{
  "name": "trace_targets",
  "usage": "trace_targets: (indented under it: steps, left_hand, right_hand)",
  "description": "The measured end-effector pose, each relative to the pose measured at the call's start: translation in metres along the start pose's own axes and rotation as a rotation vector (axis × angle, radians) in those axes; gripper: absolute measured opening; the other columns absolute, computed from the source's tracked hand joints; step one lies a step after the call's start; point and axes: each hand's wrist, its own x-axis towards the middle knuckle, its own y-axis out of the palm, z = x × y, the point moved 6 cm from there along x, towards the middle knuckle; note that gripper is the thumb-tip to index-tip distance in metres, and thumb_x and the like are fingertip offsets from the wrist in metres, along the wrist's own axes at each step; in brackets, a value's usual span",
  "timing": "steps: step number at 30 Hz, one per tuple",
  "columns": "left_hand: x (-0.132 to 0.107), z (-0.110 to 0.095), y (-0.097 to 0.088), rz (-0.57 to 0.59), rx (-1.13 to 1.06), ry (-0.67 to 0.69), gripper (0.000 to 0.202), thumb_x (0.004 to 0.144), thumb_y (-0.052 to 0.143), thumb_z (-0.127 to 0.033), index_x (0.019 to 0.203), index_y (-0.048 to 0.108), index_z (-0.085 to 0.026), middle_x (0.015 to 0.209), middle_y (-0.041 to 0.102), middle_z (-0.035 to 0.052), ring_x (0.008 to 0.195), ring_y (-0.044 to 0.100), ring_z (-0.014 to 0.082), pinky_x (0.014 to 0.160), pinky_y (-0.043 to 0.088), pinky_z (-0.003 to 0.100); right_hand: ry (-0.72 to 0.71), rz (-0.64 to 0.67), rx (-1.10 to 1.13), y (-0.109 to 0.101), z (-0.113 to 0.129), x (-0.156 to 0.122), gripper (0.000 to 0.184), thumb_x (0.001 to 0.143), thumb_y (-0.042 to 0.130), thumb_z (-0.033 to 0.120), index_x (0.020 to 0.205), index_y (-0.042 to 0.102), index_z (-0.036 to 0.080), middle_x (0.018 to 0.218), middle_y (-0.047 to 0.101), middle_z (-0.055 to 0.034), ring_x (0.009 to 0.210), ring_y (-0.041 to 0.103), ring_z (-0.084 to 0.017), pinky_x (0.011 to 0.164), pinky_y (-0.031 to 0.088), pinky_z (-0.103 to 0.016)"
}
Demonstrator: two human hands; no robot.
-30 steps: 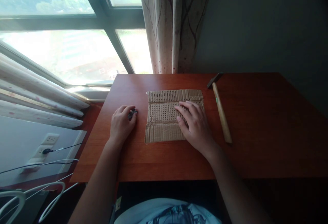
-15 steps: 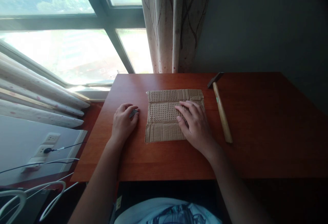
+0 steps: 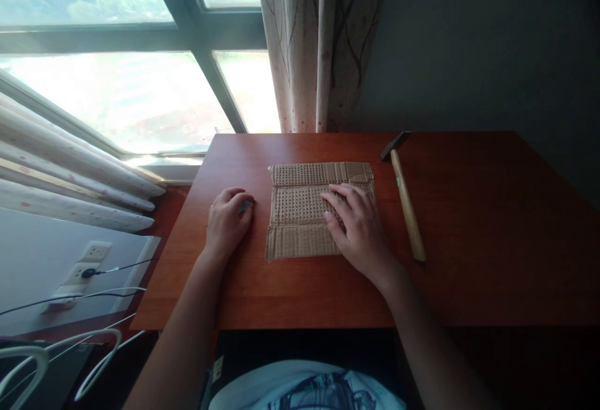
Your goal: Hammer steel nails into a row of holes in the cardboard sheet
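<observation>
My left hand (image 3: 227, 219) rests on the table left of the cardboard, its fingers curled round a small bunch of nails (image 3: 244, 206). Only the dark, thin, striped ends of the nails show between thumb and fingers. A flat piece of cardboard (image 3: 295, 241), with rows of small holes across its upper and middle strips, lies before me. Over its right part lies my right hand (image 3: 354, 219), fingers spread and nothing visible in them. To the right of that hand is a hammer (image 3: 407, 207), its wooden handle toward me and its dark head at the far end.
The reddish-brown wooden table (image 3: 478, 229) has its near edge close to my body. Beyond its far side are a window (image 3: 117, 97) and a patterned curtain (image 3: 302, 47). At lower left, cables (image 3: 117, 338) hang near a wall socket (image 3: 77, 275).
</observation>
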Motion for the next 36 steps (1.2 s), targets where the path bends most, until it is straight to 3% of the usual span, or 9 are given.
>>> trace_targets:
  steps: [10, 17, 36]
  left_hand:
    - [0.0014, -0.0002, 0.0006, -0.015, -0.017, -0.001, 0.021, 0.092, 0.057, -0.035, 0.096, 0.072, -0.021, 0.117, 0.066, 0.0087, 0.105, 0.064, 0.0262, 0.093, 0.051, 0.038]
    - [0.0013, -0.0011, -0.0019, -0.020, -0.002, -0.027, 0.029, 0.092, 0.058, -0.039, 0.109, 0.071, -0.019, 0.116, 0.066, 0.0107, 0.107, 0.062, 0.0289, 0.094, 0.049, 0.041]
    - [0.0000, 0.0020, -0.0025, -0.011, 0.071, -0.045, 0.026, 0.089, 0.059, -0.038, 0.103, 0.072, -0.020, 0.116, 0.066, 0.0107, 0.107, 0.060, 0.0311, 0.096, 0.048, 0.044]
  right_hand:
    - [0.002, -0.004, 0.000, -0.0002, -0.0001, 0.0006, 0.036, 0.099, 0.047, 0.028, 0.132, 0.061, 0.022, 0.137, 0.060, -0.0090, 0.132, 0.048, -0.028, 0.112, 0.040, -0.049]
    - [0.004, -0.008, 0.006, -0.0007, 0.0000, 0.0004, 0.036, 0.099, 0.047, 0.028, 0.132, 0.061, 0.023, 0.137, 0.060, -0.0089, 0.132, 0.048, -0.028, 0.112, 0.040, -0.049]
    - [0.003, -0.014, 0.013, 0.0000, -0.0009, 0.0004, 0.036, 0.099, 0.047, 0.028, 0.132, 0.061, 0.023, 0.137, 0.060, -0.0088, 0.132, 0.049, -0.028, 0.111, 0.041, -0.050]
